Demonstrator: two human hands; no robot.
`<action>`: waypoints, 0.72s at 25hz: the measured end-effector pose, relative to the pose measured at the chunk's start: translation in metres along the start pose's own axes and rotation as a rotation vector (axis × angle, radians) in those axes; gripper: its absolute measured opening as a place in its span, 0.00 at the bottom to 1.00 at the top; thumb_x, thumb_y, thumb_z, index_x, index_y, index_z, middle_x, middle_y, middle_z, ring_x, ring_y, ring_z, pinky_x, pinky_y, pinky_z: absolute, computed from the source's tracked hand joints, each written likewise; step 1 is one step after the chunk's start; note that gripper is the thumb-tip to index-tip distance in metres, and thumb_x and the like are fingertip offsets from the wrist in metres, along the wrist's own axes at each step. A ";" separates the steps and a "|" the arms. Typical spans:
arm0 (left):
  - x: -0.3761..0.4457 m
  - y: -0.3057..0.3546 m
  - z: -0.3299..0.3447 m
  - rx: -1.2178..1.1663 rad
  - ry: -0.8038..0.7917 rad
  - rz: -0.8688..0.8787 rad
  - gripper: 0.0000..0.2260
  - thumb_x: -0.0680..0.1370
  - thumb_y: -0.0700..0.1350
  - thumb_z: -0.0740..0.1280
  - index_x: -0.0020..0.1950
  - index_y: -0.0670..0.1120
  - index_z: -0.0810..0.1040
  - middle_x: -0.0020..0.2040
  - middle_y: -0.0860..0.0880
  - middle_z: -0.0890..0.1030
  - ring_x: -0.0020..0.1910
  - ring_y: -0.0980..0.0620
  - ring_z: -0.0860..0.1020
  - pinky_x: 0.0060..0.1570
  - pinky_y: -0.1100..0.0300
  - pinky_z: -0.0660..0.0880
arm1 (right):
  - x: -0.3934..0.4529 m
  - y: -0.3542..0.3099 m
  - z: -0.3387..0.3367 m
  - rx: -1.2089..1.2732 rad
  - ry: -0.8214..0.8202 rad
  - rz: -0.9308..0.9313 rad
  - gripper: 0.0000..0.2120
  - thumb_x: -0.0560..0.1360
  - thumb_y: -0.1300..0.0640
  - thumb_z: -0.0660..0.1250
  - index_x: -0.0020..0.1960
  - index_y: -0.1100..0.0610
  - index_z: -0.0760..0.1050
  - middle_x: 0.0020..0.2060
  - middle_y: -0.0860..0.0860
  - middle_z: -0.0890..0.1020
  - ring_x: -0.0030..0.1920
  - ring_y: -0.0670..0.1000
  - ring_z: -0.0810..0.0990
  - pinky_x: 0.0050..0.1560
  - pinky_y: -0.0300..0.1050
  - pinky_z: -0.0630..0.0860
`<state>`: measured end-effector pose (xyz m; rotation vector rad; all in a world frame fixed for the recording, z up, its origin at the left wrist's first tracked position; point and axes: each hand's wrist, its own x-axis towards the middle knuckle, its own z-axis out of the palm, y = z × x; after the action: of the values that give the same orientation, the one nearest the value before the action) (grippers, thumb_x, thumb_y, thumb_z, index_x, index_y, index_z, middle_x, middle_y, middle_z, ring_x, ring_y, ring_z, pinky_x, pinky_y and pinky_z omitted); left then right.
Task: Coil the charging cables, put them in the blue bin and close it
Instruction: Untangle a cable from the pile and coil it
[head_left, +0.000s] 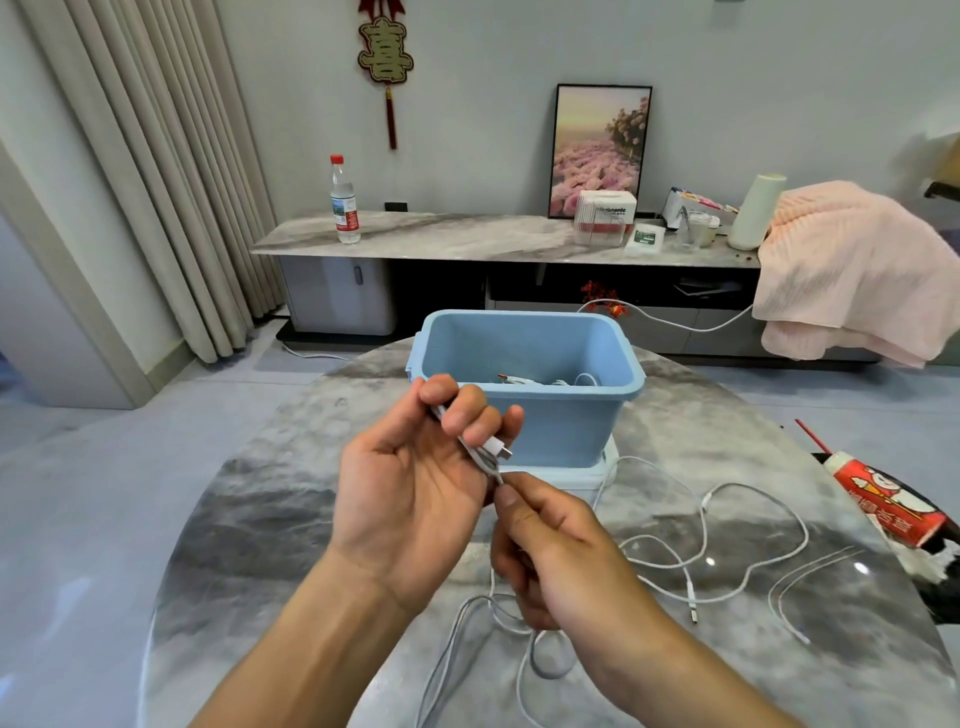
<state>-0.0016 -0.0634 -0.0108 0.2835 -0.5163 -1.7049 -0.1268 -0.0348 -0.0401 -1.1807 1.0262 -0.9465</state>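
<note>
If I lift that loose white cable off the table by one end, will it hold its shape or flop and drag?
Probably floppy: the loose cable sprawls in slack loops across the table, so it should trail and drag. It looks thin and light, so it likely lifts easily. Its loops cross one another, so snagging seems possible.

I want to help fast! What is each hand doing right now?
Left hand: fingers curled round the white cable, near its plug.
Right hand: pinches the same white cable just below the left hand.
</note>
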 end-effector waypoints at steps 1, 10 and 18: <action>0.000 0.000 0.002 0.022 0.011 0.027 0.13 0.81 0.45 0.53 0.38 0.47 0.69 0.32 0.51 0.65 0.30 0.53 0.67 0.57 0.54 0.71 | -0.002 -0.001 -0.001 0.034 -0.006 0.045 0.17 0.84 0.53 0.57 0.40 0.47 0.79 0.25 0.51 0.67 0.22 0.45 0.58 0.23 0.37 0.55; 0.005 0.003 -0.015 1.468 -0.232 0.394 0.16 0.82 0.51 0.54 0.38 0.47 0.71 0.34 0.50 0.73 0.37 0.47 0.72 0.43 0.52 0.72 | -0.023 -0.020 -0.013 -0.711 -0.073 -0.068 0.14 0.81 0.47 0.60 0.41 0.51 0.77 0.24 0.44 0.74 0.27 0.42 0.70 0.31 0.40 0.66; 0.000 -0.013 -0.004 1.736 -0.427 0.240 0.22 0.81 0.59 0.48 0.32 0.49 0.65 0.28 0.53 0.69 0.30 0.54 0.68 0.33 0.54 0.65 | -0.024 -0.056 -0.061 -0.966 0.087 -0.606 0.02 0.73 0.51 0.74 0.41 0.47 0.83 0.29 0.39 0.81 0.29 0.41 0.76 0.31 0.30 0.65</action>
<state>-0.0111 -0.0621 -0.0206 1.0045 -2.1666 -0.6503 -0.1948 -0.0353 0.0131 -2.3635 1.2672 -0.9735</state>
